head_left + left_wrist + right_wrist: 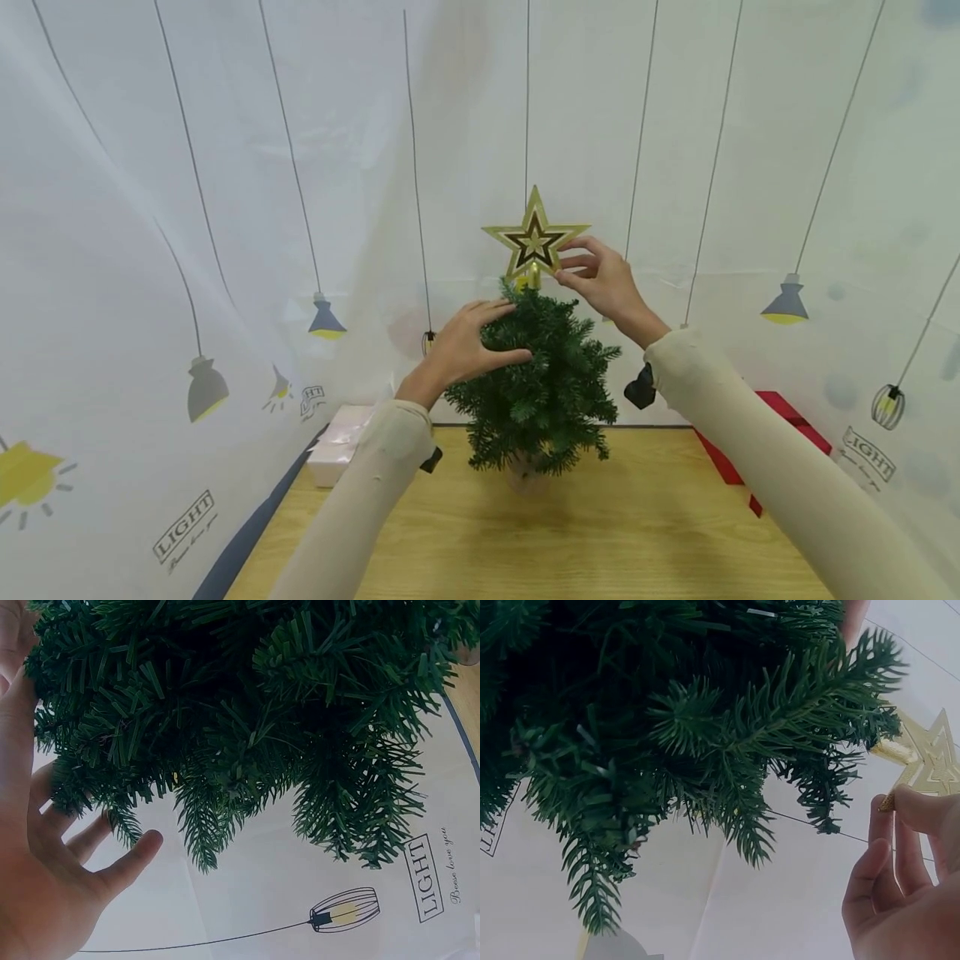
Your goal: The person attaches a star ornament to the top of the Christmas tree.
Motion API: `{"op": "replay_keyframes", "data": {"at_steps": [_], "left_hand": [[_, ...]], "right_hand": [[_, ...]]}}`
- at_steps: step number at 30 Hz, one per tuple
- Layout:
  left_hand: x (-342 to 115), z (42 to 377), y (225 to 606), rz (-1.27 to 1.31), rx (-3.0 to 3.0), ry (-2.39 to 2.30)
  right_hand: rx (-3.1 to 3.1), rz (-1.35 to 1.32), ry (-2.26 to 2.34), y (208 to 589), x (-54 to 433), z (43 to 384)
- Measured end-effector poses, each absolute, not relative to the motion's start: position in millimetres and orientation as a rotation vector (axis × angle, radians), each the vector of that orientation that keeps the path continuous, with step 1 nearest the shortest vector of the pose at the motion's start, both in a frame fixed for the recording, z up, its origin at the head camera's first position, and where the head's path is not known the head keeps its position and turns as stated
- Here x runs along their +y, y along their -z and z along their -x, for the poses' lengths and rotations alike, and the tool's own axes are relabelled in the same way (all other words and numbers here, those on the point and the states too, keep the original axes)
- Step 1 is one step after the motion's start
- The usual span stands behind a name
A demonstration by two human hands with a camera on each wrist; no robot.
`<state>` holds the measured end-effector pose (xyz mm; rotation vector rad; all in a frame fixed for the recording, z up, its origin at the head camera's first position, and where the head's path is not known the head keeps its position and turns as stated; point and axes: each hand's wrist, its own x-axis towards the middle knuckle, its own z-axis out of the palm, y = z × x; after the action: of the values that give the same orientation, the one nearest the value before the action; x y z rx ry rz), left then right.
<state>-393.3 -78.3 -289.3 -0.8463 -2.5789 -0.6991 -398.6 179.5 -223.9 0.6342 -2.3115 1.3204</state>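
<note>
A small artificial Christmas tree (543, 375) stands upright on the wooden table. At its tip is a gold star tree topper (534, 237), upright, its short gold sleeve right at the top branches. My right hand (606, 279) pinches the star's lower right point between thumb and fingers; the right wrist view shows the same pinch on the star (937, 761). My left hand (476, 342) is at the tree's upper left side, thumb and fingers spread around the branches. In the left wrist view the left hand's fingers (127, 866) reach behind the green needles.
On the table (450, 533), a pale pink box (337, 458) stands at the back left. A red box (787, 417) with ribbon sits at the back right, partly behind my right sleeve. A white cloth (480, 125) printed with hanging lamps surrounds the table.
</note>
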Motion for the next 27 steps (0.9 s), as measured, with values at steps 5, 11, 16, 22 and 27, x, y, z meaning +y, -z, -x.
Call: {"op": "replay_keyframes", "data": {"at_steps": [5, 11, 16, 22, 27], "left_hand": [[-78, 393, 288, 0.855, -2.578, 0.703], [-77, 393, 288, 0.857, -2.579, 0.702], [-78, 392, 288, 0.858, -2.579, 0.705], [-80, 392, 289, 0.857, -2.571, 0.704], [-82, 392, 290, 0.853, -2.570, 0.711]], "right_hand": [[-2.309, -0.634, -1.275, 223, 177, 398], [-2.339, -0.615, -1.239, 227, 178, 398], [-2.369, -0.602, -1.243, 234, 180, 399], [-2.350, -0.622, -1.270, 238, 179, 400], [-2.361, -0.639, -1.246, 244, 177, 402]]}}
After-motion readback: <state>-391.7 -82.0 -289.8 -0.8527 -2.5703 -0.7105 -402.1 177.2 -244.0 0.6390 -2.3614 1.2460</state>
